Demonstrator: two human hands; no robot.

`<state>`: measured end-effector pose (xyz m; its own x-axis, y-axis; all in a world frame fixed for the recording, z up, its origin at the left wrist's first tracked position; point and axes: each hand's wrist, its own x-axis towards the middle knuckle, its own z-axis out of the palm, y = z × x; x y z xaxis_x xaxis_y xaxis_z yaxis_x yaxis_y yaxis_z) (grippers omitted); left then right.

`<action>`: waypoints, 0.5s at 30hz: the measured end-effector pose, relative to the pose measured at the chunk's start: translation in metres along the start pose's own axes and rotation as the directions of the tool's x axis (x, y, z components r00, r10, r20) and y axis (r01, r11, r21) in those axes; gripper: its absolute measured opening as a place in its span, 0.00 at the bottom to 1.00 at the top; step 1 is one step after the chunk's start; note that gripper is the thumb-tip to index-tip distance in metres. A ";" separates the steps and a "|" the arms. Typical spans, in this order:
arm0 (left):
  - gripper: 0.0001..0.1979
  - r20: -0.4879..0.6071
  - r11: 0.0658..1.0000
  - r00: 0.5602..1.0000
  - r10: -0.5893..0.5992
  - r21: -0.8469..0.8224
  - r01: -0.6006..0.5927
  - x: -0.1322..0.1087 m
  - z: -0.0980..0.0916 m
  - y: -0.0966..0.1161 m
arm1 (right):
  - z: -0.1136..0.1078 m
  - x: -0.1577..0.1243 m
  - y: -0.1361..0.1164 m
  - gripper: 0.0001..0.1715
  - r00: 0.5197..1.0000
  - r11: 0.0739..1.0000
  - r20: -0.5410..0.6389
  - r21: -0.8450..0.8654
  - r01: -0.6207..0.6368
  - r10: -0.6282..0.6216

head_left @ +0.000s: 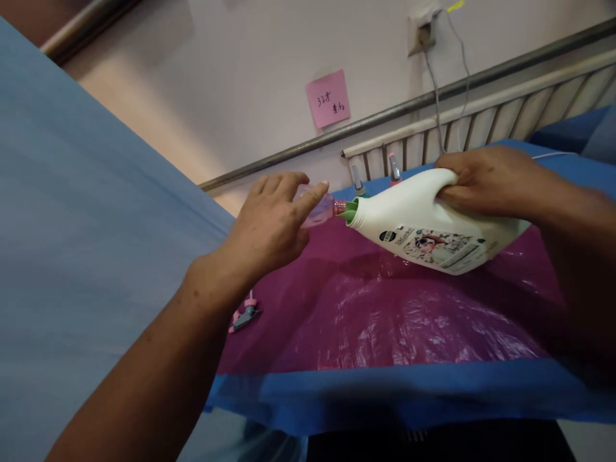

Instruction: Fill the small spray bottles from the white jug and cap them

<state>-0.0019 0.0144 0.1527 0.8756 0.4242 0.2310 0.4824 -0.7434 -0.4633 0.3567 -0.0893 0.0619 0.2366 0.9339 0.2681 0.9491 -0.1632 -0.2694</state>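
My right hand point(486, 183) is closed around the handle of a white laundry detergent bottle point(418, 224), which is tipped on its side with its mouth to the left. The bottle's green pouring spout point(350, 210) meets the pink threaded neck of a small clear pink bottle point(320, 208). My left hand point(274, 221) has its fingers wrapped around that small bottle, which lies tilted, its base hidden by the hand. Below my left wrist, a grey and pink spray trigger point(246, 313) rests on the pink plastic sheet point(298, 327).
Behind the detergent bottle stand a spray bottle with a grey top point(357, 179) and another with a pink and grey top point(394, 170). A blue curtain point(72, 224) hangs at left. The blue-covered table edge point(385, 391) runs along the front; a radiator point(510, 112) lines the wall.
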 end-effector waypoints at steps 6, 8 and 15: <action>0.47 -0.144 0.863 0.974 -0.176 -0.498 0.082 -0.008 0.044 0.008 | -0.002 -0.021 0.027 0.14 0.988 0.975 -0.060 0.181 -0.128 0.141; 0.49 -0.137 0.751 0.952 -0.275 -0.649 0.123 -0.011 0.064 0.017 | 0.000 -0.028 0.042 0.17 0.972 0.949 -0.105 0.260 -0.179 0.212; 0.41 0.077 0.336 0.870 -0.486 -0.903 0.268 -0.021 0.123 0.056 | 0.032 -0.048 0.098 0.19 0.844 0.759 -0.253 0.603 -0.245 0.474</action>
<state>0.0039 0.0277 0.0163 0.5255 0.7708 0.3601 0.4195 -0.6030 0.6785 0.4320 -0.1405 -0.0071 0.7017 0.6302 0.3324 0.5368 -0.1608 -0.8283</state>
